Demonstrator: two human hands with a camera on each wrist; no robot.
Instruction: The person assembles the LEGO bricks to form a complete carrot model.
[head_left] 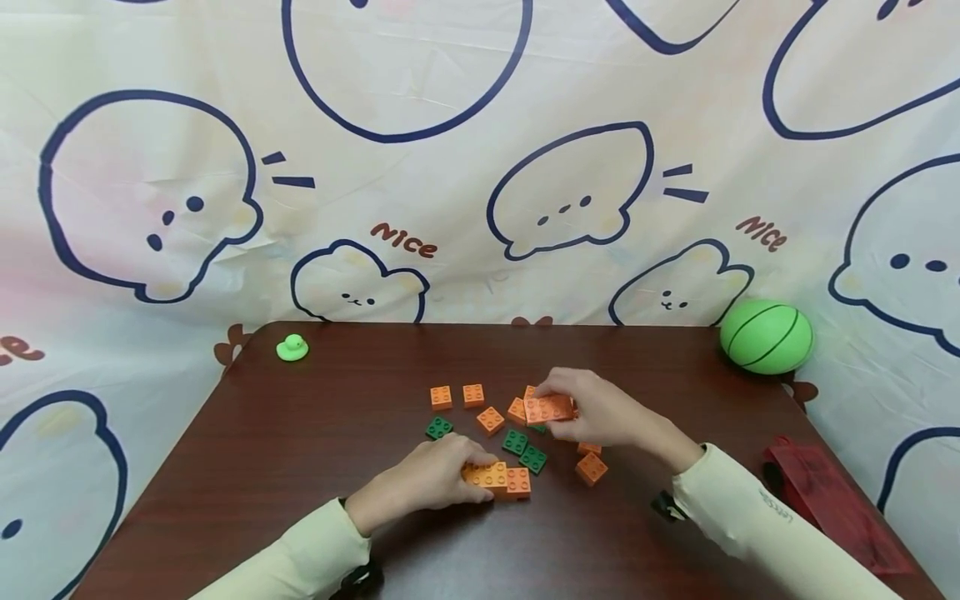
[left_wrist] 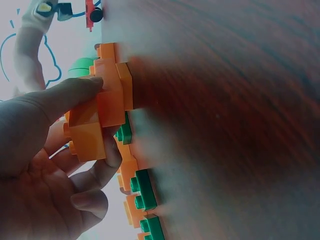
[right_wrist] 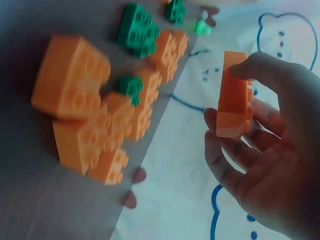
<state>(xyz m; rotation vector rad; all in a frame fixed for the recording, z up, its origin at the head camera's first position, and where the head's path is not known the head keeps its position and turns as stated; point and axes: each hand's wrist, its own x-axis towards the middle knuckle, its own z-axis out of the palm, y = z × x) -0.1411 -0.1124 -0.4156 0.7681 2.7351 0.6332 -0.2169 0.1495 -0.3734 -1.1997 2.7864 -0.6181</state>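
In the head view my left hand [head_left: 427, 477] grips an orange toy building brick [head_left: 484, 476] low over the table, thumb on the near side. Another orange brick [head_left: 518, 483] sits right against its right end. Seen from the left wrist, my thumb presses on the orange bricks [left_wrist: 89, 140], fingers behind them. Farther right, my right hand [head_left: 592, 408] pinches a longer orange brick [head_left: 549, 408] above several loose bricks, partly hiding them. The right wrist view shows this brick [right_wrist: 234, 102] raised off the table between thumb and fingers, studs toward the palm.
Loose orange bricks [head_left: 491, 420] and green bricks [head_left: 515, 442] lie scattered between and beyond the hands. One orange brick [head_left: 592, 469] lies below the right wrist. A green toy duck [head_left: 292, 347] stands far left, a green ball [head_left: 767, 337] far right, a red translucent item [head_left: 832, 504] at the right edge.
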